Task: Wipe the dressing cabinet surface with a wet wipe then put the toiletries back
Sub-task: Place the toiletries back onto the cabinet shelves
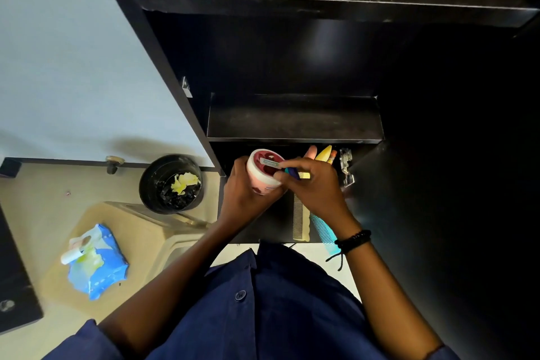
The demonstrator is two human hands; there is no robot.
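We see a black bin at nine o'clock of the hands, with a crumpled yellow wipe in it. Our left hand clamps the pink jar over the cabinet; our right hand pinches small items at its three o'clock, above two combs.

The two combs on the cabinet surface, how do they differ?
The cream comb is pale yellowish; the blue comb is turquoise. The cream comb lies straight, all on the dark cabinet surface; the blue comb lies angled, its near end overhanging the front edge. Both lie flat, side by side, under the right hand.
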